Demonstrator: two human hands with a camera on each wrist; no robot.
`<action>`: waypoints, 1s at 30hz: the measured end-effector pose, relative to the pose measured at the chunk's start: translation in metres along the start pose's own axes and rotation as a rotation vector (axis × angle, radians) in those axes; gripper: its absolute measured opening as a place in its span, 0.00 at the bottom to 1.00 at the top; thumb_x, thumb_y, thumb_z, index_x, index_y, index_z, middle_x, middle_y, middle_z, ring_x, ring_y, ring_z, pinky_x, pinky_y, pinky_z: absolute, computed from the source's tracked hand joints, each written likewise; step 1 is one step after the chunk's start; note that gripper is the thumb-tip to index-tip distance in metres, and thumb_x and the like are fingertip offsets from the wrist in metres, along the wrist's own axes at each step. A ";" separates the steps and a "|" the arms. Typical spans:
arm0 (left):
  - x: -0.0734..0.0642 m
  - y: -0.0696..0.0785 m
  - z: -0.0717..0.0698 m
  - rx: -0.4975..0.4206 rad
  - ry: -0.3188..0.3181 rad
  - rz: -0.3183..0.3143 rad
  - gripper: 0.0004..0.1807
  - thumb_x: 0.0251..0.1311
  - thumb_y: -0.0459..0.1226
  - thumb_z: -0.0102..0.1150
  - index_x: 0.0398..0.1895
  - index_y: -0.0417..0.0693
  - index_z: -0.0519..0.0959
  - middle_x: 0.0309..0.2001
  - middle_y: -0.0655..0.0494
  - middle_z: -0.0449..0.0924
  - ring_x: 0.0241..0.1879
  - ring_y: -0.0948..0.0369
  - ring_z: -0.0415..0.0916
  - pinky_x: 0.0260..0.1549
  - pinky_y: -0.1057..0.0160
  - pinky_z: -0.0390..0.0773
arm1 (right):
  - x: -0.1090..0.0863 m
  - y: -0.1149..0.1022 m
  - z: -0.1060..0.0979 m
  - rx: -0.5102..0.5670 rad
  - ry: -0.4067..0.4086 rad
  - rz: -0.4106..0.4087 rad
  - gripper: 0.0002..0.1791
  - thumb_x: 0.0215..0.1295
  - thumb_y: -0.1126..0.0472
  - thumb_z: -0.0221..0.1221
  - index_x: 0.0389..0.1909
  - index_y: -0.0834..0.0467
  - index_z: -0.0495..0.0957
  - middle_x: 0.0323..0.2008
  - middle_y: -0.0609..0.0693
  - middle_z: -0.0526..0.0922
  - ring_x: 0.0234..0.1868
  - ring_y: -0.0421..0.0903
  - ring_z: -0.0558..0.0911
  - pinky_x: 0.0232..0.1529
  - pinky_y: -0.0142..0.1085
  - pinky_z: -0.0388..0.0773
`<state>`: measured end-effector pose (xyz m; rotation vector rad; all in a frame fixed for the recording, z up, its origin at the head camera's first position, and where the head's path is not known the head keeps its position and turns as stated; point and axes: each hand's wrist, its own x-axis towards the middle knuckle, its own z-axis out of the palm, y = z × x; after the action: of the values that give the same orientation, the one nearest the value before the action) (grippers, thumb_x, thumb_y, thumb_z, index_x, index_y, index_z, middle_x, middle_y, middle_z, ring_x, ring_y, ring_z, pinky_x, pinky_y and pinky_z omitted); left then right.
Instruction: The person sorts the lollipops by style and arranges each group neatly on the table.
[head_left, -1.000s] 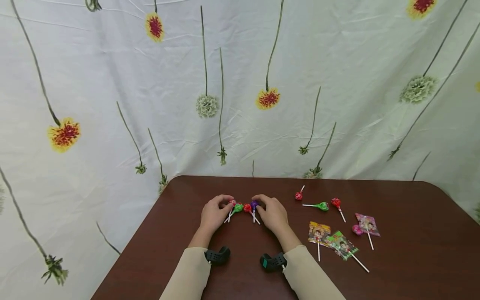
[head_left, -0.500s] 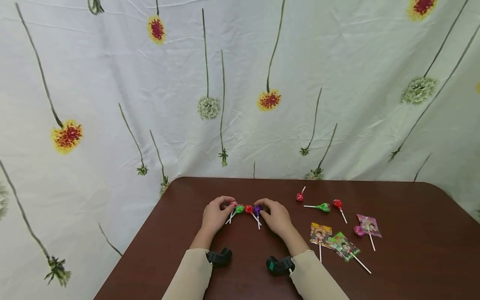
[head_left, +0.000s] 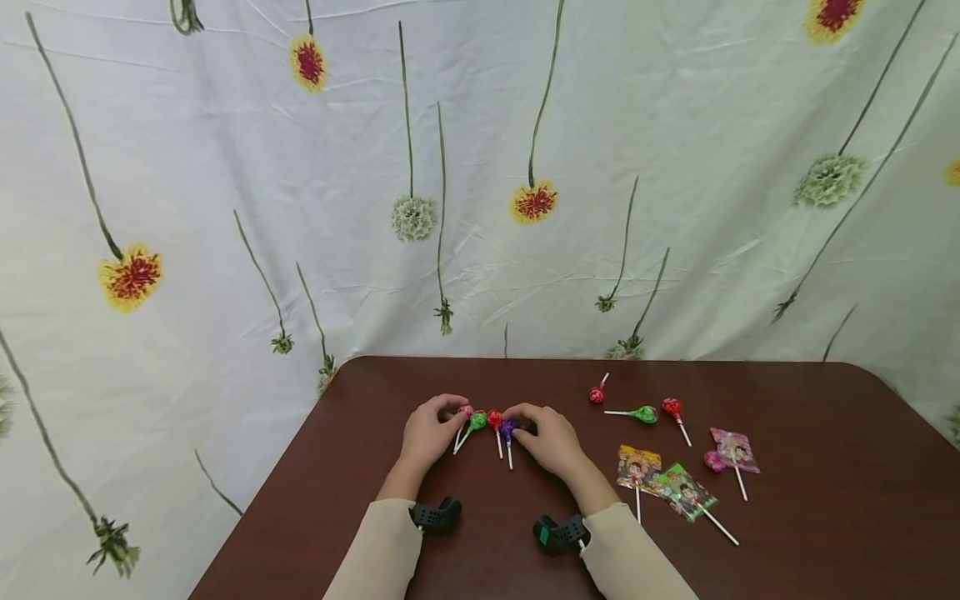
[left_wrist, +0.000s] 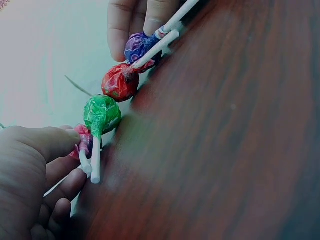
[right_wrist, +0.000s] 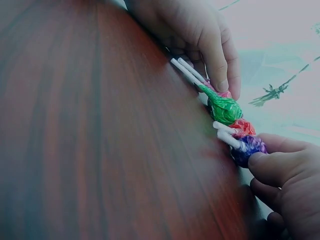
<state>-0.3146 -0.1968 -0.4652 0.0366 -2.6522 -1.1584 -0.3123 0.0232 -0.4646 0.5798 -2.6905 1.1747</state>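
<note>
Four fingers' work centres on a row of lollipops on the brown table. My left hand [head_left: 429, 433] pinches the pink lollipop [left_wrist: 84, 141] at the row's left end. Against it lies a green lollipop [left_wrist: 102, 114], then a red lollipop [left_wrist: 120, 83], both untouched by fingers as far as I can see. At the right end, the thumb and index finger of my right hand [head_left: 553, 440] pinch the purple lollipop [right_wrist: 249, 151] by its wrapped head. It sits slightly nearer me than the red one. All white sticks point toward me.
Right of my hands lie a red lollipop [head_left: 597, 393], a green lollipop [head_left: 643, 414] and another red one. Nearer are a yellow packet [head_left: 639, 463], a green packet [head_left: 686, 492] and a pink packet [head_left: 735, 450], each with a stick. A flowered cloth [head_left: 480, 167] hangs behind the table [head_left: 840, 500].
My right hand has shifted the purple lollipop toward me. Its stick and the red lollipop's stick were crossed and now lie side by side. The left hand has stayed on the pink lollipop.
</note>
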 end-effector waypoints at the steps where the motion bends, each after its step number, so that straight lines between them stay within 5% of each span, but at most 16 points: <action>1: 0.000 0.000 0.000 -0.002 0.000 0.002 0.10 0.63 0.43 0.66 0.47 0.61 0.85 0.36 0.58 0.83 0.31 0.62 0.73 0.30 0.63 0.69 | 0.000 0.000 0.000 0.005 0.006 0.003 0.12 0.66 0.64 0.64 0.46 0.46 0.85 0.42 0.47 0.87 0.37 0.43 0.75 0.40 0.40 0.70; 9: 0.000 0.001 0.004 -0.019 -0.016 0.008 0.10 0.64 0.43 0.65 0.47 0.61 0.85 0.37 0.58 0.84 0.32 0.62 0.74 0.31 0.63 0.69 | -0.002 0.003 -0.002 -0.001 0.087 0.030 0.13 0.65 0.67 0.63 0.47 0.49 0.84 0.45 0.50 0.87 0.38 0.45 0.79 0.43 0.42 0.75; 20: -0.001 0.000 0.001 -0.004 -0.005 0.013 0.10 0.63 0.43 0.65 0.47 0.60 0.85 0.42 0.58 0.86 0.36 0.61 0.77 0.35 0.61 0.72 | -0.003 0.001 0.001 0.003 0.090 0.008 0.17 0.66 0.68 0.61 0.54 0.51 0.82 0.50 0.51 0.86 0.47 0.50 0.84 0.49 0.49 0.79; 30: 0.002 -0.004 0.000 -0.013 0.000 0.021 0.10 0.63 0.43 0.66 0.47 0.60 0.85 0.43 0.57 0.86 0.37 0.61 0.77 0.35 0.62 0.72 | -0.009 -0.001 -0.015 -0.053 0.151 -0.027 0.18 0.67 0.67 0.61 0.56 0.51 0.81 0.56 0.51 0.83 0.55 0.53 0.79 0.54 0.51 0.77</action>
<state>-0.3166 -0.1992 -0.4676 0.0061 -2.6386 -1.1697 -0.3042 0.0360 -0.4566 0.4975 -2.5702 1.0909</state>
